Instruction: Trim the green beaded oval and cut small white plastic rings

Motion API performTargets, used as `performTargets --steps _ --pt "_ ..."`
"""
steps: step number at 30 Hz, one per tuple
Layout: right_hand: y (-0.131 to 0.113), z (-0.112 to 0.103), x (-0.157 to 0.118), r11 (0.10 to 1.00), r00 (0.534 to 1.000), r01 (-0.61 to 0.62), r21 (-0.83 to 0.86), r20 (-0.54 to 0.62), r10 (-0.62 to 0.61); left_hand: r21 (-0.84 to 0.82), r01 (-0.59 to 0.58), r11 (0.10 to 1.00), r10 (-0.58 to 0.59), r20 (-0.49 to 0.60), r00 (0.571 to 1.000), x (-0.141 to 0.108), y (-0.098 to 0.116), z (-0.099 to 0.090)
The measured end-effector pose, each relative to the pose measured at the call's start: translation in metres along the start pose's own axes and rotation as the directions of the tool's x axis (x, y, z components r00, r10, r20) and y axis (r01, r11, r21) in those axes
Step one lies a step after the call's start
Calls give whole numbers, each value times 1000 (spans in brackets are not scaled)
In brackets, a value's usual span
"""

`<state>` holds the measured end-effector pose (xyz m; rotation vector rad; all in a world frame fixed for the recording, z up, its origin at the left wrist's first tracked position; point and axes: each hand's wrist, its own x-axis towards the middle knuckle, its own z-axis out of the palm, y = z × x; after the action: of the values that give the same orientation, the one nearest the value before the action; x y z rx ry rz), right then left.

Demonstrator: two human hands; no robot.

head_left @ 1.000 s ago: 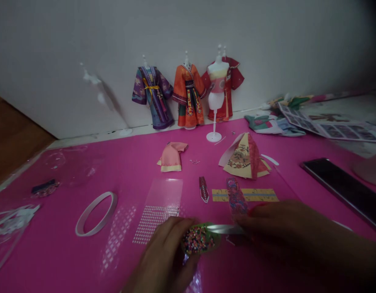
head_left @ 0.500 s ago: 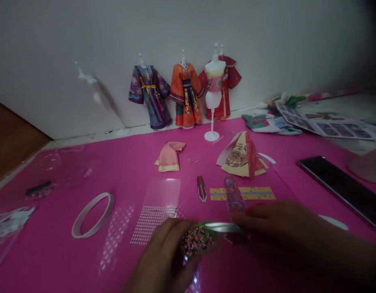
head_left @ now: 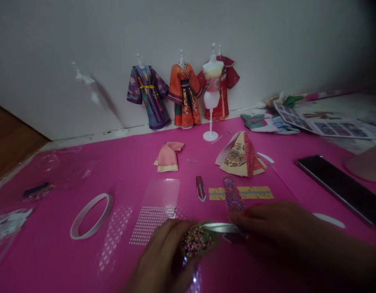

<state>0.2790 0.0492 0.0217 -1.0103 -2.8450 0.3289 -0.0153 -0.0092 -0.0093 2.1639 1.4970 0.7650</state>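
Note:
My left hand (head_left: 163,252) is closed around the edge of a small rounded piece (head_left: 197,241) with a dense multicoloured dotted pattern and a green border. My right hand (head_left: 267,221) is closed on a pair of scissors (head_left: 221,228). Their silver blades point left and lie against the green border; a bit of red shows by the fingers. Just beyond the right hand, a patterned pink-purple strip (head_left: 232,193) lies across a yellow strip (head_left: 256,192). A dark red pointed tab (head_left: 200,189) edged with pearly dots sits nearby. The sheet of stick-on gems (head_left: 151,224) is beside my left hand.
A white ring (head_left: 91,215) lies at left, and a phone (head_left: 337,189) at right. Behind are a pink doll top (head_left: 168,156), a doll skirt (head_left: 241,156) and a white doll stand (head_left: 210,136). Dressed doll forms (head_left: 184,97) lean against the wall.
The view has shifted very slightly, so the things on the table appear a little further left. Both hands keep nearly the same places, with the blades still at the green border.

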Motion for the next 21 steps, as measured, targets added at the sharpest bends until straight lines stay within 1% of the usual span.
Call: performTargets --steps 3,4,6,9,11,17,20,21 --pt "2 0 1 999 999 24 25 24 -25 4 -6 1000 6 -12 1000 -1 -1 1" --pt "2 -1 1 999 999 24 25 33 -25 12 -4 1000 4 4 1000 -2 -2 1" --pt "2 -2 1 1000 999 19 23 45 -20 19 2 1000 -3 24 1000 -2 -2 1" --pt "0 -2 1 1000 999 -3 15 49 2 17 5 1000 -6 17 1000 -2 -2 0" --pt "-2 -2 2 1000 999 -25 7 40 25 19 -1 1000 1 18 1000 -1 0 -1" --pt "-1 -2 1 1000 999 -21 -14 32 22 -2 -20 1000 20 -9 1000 1 0 -1" --pt "0 -4 -1 1000 1000 10 14 17 -10 5 -13 1000 13 2 1000 2 0 -1" --pt "1 -5 -1 999 1000 8 36 -11 -8 9 -14 1000 14 12 1000 3 -1 -2"
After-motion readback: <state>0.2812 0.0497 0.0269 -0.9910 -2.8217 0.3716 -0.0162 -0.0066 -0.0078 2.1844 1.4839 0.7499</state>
